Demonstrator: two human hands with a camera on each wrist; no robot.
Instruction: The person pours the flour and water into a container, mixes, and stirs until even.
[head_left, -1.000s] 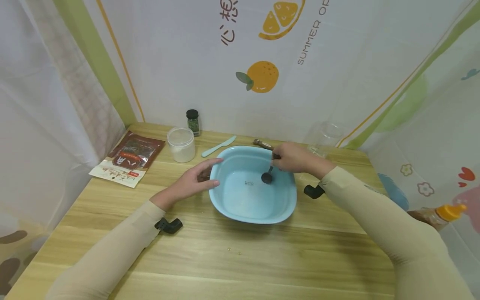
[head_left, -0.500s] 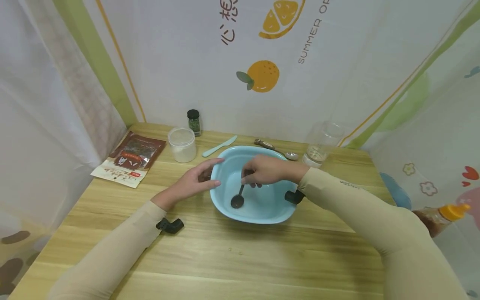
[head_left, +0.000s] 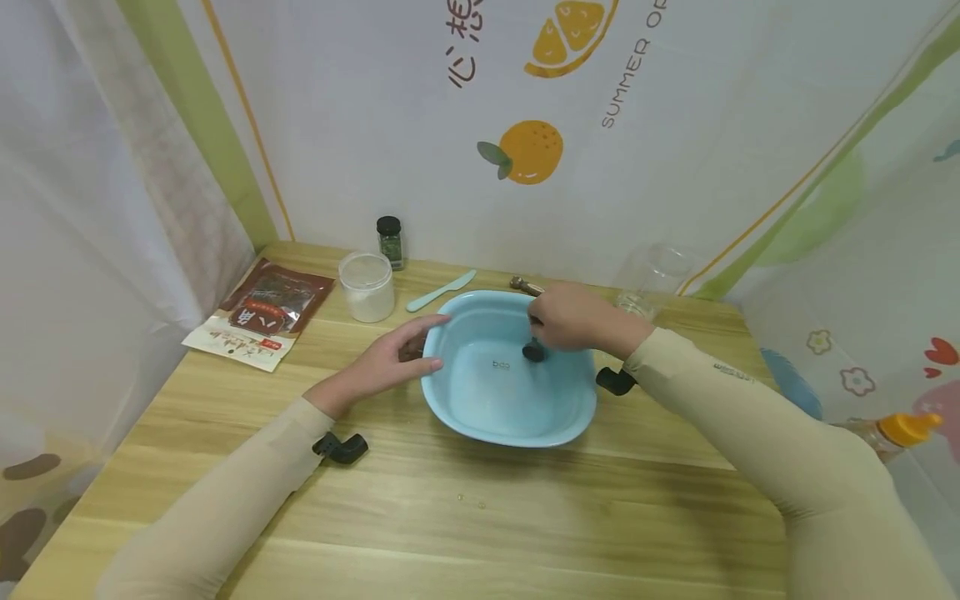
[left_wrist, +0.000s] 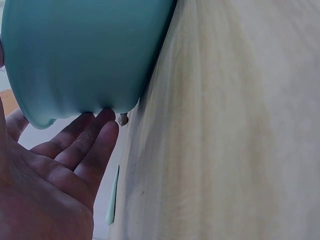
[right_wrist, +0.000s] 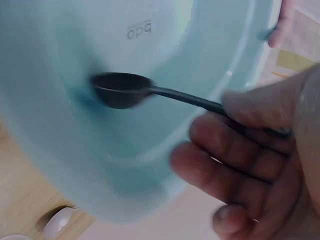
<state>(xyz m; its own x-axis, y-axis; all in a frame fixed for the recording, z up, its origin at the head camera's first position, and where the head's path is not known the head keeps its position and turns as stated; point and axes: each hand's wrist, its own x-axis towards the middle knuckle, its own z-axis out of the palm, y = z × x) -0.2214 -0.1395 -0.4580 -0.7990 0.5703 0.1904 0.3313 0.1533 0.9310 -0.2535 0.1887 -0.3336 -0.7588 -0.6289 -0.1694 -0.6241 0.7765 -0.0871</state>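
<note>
A light blue plastic basin [head_left: 504,442] stands on the wooden table. My left hand [head_left: 380,362] holds its left side, thumb over the rim and fingers against the outer wall, as the left wrist view shows. My right hand [head_left: 573,318] reaches over the back right of the basin. Between thumb and fingers it pinches the handle of a black measuring spoon [right_wrist: 121,91]. The round bowl of that spoon is inside the basin, close to the right wall. Printed letters [right_wrist: 139,30] show on the basin's floor, and the spoon's bowl looks dark inside.
Behind the basin lie a pale green spreader knife [head_left: 441,292] and a metal spoon [head_left: 525,285], partly hidden by my right hand. A jar of white powder [head_left: 367,292], a herb jar [head_left: 390,243] and a packet [head_left: 262,312] stand left; a glass [head_left: 660,275] and orange-capped bottle [head_left: 892,433] right.
My right hand carried the measuring spoon from the basin's right to its front left, then back to the right side. My left hand keeps its hold on the basin.
</note>
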